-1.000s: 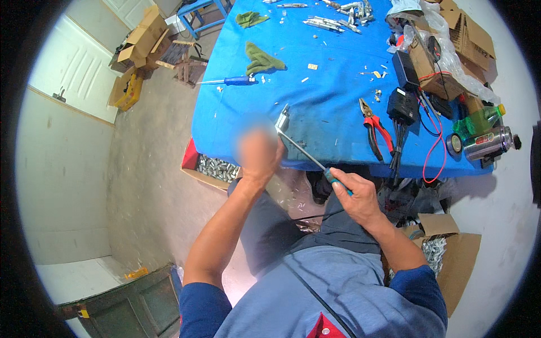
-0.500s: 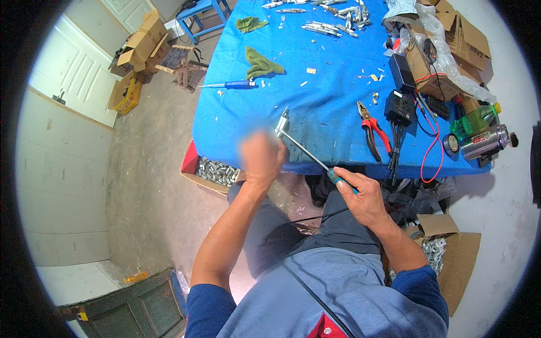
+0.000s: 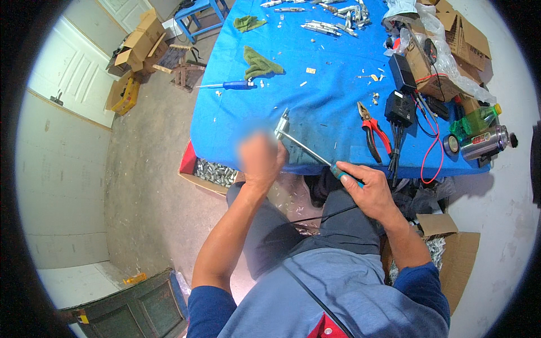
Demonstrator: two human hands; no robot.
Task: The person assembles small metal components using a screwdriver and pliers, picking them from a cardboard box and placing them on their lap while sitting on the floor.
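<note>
At the table's near edge my left hand point(image 3: 262, 158) is closed round a small silvery metal part point(image 3: 283, 121); a blur covers much of this hand, so its fingers are unclear. The part's narrow end points away from me over the blue cloth point(image 3: 332, 62). My right hand point(image 3: 369, 190) grips the teal handle of a screwdriver point(image 3: 307, 149). Its long shaft slants up to the left, and the tip meets the metal part beside my left hand. Combination pliers point(image 3: 374, 132) with red and black handles lie to the right of the screwdriver.
A blue-handled screwdriver point(image 3: 228, 85) and green rags point(image 3: 261, 63) lie further left. Similar metal parts point(image 3: 338, 22) are heaped at the far side. Black adapters point(image 3: 400, 107), cables, a green bottle point(image 3: 479, 121) and a steel flask point(image 3: 486, 142) crowd the right. Below stands a box of metal pieces point(image 3: 215, 173).
My right hand has shifted slightly right and turned a little on the screwdriver handle. The left hand and the metal part stay nearly in place.
</note>
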